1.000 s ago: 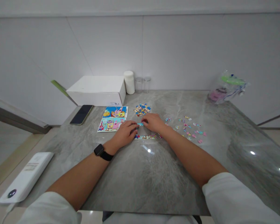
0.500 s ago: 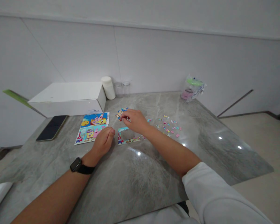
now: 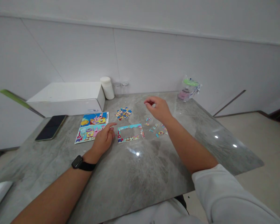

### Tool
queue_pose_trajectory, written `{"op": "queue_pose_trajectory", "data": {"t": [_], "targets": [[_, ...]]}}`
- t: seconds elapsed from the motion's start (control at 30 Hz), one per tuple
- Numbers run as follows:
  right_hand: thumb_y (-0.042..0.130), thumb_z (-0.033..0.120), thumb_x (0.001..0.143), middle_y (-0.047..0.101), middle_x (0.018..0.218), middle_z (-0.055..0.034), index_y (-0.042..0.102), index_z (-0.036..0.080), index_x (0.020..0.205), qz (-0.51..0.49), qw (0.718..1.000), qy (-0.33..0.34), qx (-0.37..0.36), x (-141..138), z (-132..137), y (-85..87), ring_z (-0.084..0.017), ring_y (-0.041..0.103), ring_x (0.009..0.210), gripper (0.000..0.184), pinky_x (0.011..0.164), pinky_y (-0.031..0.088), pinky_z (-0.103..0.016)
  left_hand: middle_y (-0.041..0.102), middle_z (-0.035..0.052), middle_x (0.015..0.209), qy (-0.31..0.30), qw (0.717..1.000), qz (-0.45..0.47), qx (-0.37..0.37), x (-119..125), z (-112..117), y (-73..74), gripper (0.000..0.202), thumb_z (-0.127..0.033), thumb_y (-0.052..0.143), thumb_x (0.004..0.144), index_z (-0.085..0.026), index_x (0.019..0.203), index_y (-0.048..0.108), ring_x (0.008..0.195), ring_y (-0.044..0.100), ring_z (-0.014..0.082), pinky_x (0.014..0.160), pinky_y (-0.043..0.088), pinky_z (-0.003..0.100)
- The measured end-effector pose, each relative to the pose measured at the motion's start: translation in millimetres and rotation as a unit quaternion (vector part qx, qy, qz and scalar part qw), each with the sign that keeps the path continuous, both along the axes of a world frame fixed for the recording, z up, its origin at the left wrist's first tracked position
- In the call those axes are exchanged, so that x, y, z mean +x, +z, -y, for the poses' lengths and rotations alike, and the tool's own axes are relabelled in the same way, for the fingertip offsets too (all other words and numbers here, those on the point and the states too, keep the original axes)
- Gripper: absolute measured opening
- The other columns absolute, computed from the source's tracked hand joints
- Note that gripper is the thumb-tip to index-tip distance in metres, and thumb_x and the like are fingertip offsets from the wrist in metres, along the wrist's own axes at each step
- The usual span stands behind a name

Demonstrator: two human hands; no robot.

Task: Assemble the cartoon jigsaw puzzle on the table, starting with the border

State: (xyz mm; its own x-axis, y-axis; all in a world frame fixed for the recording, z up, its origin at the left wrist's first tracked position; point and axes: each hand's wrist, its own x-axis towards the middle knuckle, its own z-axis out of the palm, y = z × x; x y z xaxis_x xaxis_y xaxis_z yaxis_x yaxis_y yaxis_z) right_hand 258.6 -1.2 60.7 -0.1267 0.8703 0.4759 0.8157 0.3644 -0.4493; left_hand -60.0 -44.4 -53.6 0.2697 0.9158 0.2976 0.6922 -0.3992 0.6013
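Note:
My left hand (image 3: 104, 138) rests on the grey table, fingers loosely curled with the index finger pointing toward the jigsaw frame (image 3: 130, 133), a small rectangle of joined border pieces with a bare middle. It holds nothing. My right hand (image 3: 158, 108) hovers above the table behind the scattered loose pieces (image 3: 156, 128), fingertips pinched together; what they hold is too small to name. A pile of mixed pieces (image 3: 123, 113) lies behind the frame. Two cartoon picture cards (image 3: 92, 126) lie left of my left hand.
A white box (image 3: 67, 98) stands at the back left, with a white jar (image 3: 107, 88) and two clear jars (image 3: 121, 88) beside it. A dark phone (image 3: 51, 127) lies at the left edge. A plastic bag with coloured items (image 3: 189, 87) sits at the back right. The table's right edge (image 3: 245, 146) drops to the floor.
My right hand has lifted from the pile of pieces and moved right and back, above the scattered pieces. My left hand stays put, its index finger now extended. The frame now lies uncovered.

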Motion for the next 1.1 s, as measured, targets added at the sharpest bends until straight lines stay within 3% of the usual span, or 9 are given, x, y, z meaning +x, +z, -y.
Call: {"op": "queue_pose_trajectory", "data": {"t": [0.17,0.27,0.37,0.57,0.77,0.93,1.1], "targets": [[0.061,0.028,0.096,0.080,0.104,-0.0067,0.080,0.021,0.108,0.091,0.983,-0.122,-0.106,69,-21,-41.1,-0.021,0.071,0.095,0.023,0.088,0.050,-0.031,0.066,-0.0027,0.071,-0.003,1.000,-0.004,-0.010,2,0,-1.1,0.047,-0.038,0.034,0.108,-0.019,0.148,0.051,0.070,0.067,0.0203,0.073,0.048,0.031],[0.066,0.030,0.095,0.081,0.108,-0.0070,0.082,0.022,0.109,0.151,0.956,-0.142,-0.208,95,-30,-59.7,-0.021,0.072,0.098,0.023,0.086,0.051,-0.029,0.069,-0.0015,0.077,-0.008,1.000,-0.002,-0.009,2,-1,-2.2,0.048,-0.041,0.036,0.107,-0.021,0.149,0.051,0.075,0.069,0.0210,0.076,0.049,0.032],[0.070,0.030,0.093,0.081,0.112,-0.0070,0.082,0.023,0.110,0.180,0.938,-0.150,-0.258,101,-35,-75.8,-0.020,0.073,0.102,0.022,0.087,0.051,-0.027,0.073,0.0003,0.082,-0.007,1.000,-0.001,-0.005,1,-1,-2.5,0.046,-0.043,0.040,0.106,-0.021,0.144,0.054,0.079,0.072,0.0218,0.080,0.051,0.033],[0.071,0.034,0.091,0.081,0.110,-0.0084,0.082,0.024,0.106,0.216,0.923,-0.174,-0.267,89,-38,-100.3,-0.022,0.074,0.102,0.021,0.085,0.052,-0.028,0.075,0.0007,0.085,-0.002,1.000,-0.005,-0.004,1,-3,-3.6,0.042,-0.043,0.044,0.104,-0.022,0.138,0.056,0.083,0.073,0.0224,0.082,0.051,0.033],[0.073,0.027,0.087,0.081,0.107,-0.0092,0.083,0.022,0.100,0.234,0.925,-0.137,-0.265,88,-43,-106.5,-0.021,0.074,0.101,0.017,0.086,0.052,-0.027,0.074,0.0005,0.086,-0.007,1.000,-0.007,-0.005,1,-4,-5.1,0.042,-0.044,0.045,0.104,-0.022,0.138,0.055,0.085,0.072,0.0224,0.082,0.051,0.033],[0.072,0.027,0.089,0.082,0.105,-0.0046,0.083,0.022,0.103,0.194,0.932,-0.070,-0.297,92,-47,-100.2,-0.018,0.074,0.093,0.019,0.081,0.051,-0.024,0.073,0.0001,0.085,-0.009,1.000,-0.008,-0.009,1,-4,-4.9,0.042,-0.044,0.045,0.104,-0.023,0.138,0.056,0.088,0.073,0.0224,0.082,0.051,0.033],[0.066,0.025,0.093,0.082,0.106,-0.0061,0.083,0.021,0.108,0.170,0.945,-0.128,-0.249,104,-48,-87.7,-0.019,0.073,0.095,0.023,0.082,0.050,-0.026,0.074,0.0008,0.087,-0.003,1.000,-0.014,-0.006,1,-3,-3.3,0.042,-0.043,0.046,0.102,-0.023,0.137,0.058,0.090,0.073,0.0230,0.081,0.051,0.033]]}}
